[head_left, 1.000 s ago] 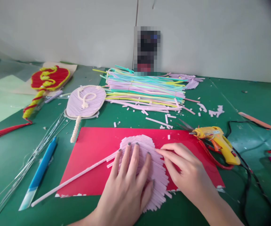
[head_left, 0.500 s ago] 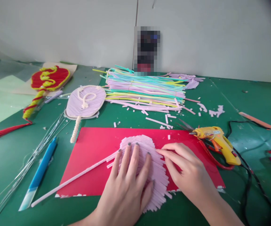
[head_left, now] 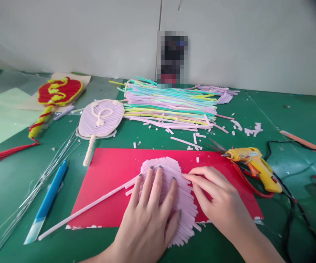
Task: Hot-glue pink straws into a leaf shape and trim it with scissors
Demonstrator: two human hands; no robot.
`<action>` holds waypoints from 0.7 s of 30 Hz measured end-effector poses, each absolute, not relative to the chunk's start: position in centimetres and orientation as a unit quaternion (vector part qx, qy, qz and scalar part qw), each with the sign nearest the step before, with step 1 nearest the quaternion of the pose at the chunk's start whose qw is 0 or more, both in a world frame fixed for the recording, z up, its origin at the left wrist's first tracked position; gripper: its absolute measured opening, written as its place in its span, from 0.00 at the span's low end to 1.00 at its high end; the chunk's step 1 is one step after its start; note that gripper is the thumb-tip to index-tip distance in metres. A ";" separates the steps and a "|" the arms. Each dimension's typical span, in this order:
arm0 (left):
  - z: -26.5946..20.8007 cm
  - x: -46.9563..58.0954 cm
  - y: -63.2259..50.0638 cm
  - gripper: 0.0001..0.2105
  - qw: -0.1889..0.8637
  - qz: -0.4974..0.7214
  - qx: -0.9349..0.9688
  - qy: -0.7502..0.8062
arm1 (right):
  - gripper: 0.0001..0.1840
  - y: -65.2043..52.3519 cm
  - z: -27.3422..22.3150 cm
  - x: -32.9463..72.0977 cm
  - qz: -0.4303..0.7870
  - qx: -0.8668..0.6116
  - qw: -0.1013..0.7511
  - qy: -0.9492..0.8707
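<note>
A panel of pale pink pipe cleaners [head_left: 187, 204], laid side by side with jagged ends, lies on a red sheet [head_left: 105, 168]. My left hand [head_left: 151, 204] rests flat on it, fingers spread. At the panel's upper right edge, my right hand [head_left: 215, 197] pinches the end of a pipe cleaner between thumb and fingers; the tip itself is mostly hidden. One long pink pipe cleaner [head_left: 89, 207] sticks out to the lower left, its other end reaching the panel beside my left fingers.
Behind lie bundled coloured pipe cleaners [head_left: 171, 102], a lilac fan [head_left: 103, 118] and a red-yellow fan [head_left: 60, 91]. A yellow glue gun [head_left: 252, 160] overlaps scissors [head_left: 252, 186] at right. A blue cutter-like tool [head_left: 48, 199] and thin wires [head_left: 34, 190] lie left.
Both hands keep the same pose on the panel. The whole view has shifted very slightly; nothing else visibly differs.
</note>
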State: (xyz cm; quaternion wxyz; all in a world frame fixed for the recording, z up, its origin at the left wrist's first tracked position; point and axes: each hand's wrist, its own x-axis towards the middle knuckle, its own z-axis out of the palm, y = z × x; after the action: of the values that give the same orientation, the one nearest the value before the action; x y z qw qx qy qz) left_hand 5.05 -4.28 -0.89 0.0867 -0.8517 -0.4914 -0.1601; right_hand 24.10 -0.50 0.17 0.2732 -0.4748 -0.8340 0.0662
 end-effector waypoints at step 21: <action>-0.9 5.1 -4.4 0.22 0.050 -0.153 -0.844 -0.512 | 0.15 -0.5 0.4 24.0 0.064 -0.482 0.268 -0.832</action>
State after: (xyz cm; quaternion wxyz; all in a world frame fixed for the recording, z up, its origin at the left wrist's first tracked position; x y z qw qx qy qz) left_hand 5.09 -4.36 -0.91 0.0501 -0.8435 -0.5123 -0.1532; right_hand 24.00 -0.50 0.41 0.2680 -0.4816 -0.8320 0.0637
